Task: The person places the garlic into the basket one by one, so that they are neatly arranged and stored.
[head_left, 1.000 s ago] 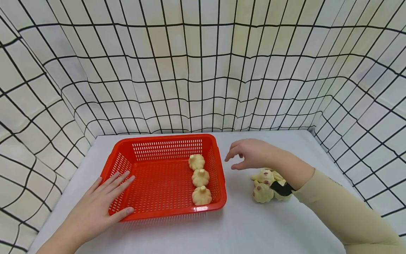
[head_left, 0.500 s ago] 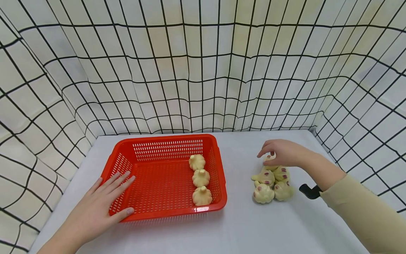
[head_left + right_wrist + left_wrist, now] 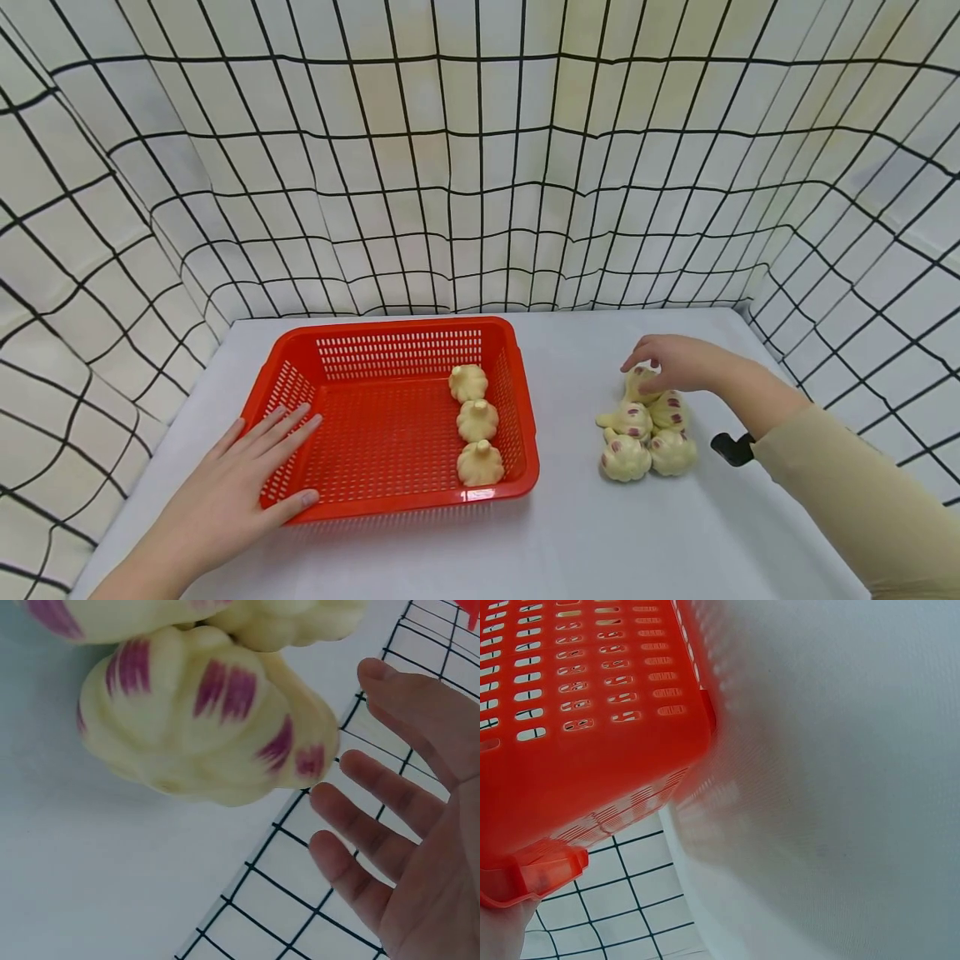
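Observation:
My left hand rests with spread fingers over the left side of a red plastic basket, thumb on its front rim. Three cream garlic bulbs stand in a column along the basket's right side. To the right of the basket, my right hand hovers over the rearmost garlic bulb of a small group, thumb and forefinger parted above it. Purple streaks mark the bulbs of this group. In the right wrist view, the fingers are apart beside a streaked bulb, gripping nothing.
A white cloth covers the table. White walls with a black grid rise behind and on both sides. A black strap-like piece sits at the right wrist, by the beige sleeve.
My right hand has moved right from beside the basket to over the rear of the garlic group, uncovering the bulbs its arm had hidden. The left hand and basket stay put.

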Demonstrator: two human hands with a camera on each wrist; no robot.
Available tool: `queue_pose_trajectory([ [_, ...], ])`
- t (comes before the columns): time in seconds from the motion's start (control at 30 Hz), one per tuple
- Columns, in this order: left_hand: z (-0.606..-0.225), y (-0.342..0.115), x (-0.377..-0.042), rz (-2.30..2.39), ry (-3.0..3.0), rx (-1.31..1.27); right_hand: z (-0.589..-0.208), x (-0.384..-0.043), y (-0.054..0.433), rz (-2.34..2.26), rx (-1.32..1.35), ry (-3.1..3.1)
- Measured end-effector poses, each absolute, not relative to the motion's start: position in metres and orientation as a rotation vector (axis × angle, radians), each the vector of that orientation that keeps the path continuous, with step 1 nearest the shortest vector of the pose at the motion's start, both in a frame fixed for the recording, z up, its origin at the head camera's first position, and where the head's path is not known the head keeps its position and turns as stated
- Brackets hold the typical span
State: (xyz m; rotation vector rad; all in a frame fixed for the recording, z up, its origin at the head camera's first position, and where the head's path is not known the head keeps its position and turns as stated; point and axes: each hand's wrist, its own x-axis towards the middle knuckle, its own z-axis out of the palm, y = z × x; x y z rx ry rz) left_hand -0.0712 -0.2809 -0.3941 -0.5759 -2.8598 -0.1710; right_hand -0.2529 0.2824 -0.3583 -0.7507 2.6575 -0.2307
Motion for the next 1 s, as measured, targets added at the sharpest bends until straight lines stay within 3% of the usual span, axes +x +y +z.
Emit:
queue_pose_trajectory([
  [0.67,-0.393,-0.280,-0.071,-0.171,-2.898,-0.556,-0.380,-0.268,0.284,-0.197,-0.655,2.615],
  [1.0,-0.393,-0.280,-0.071,-0.169,-2.904,-0.556,-0.385,-0.270,0.305,-0.437,-0.575,2.640],
])
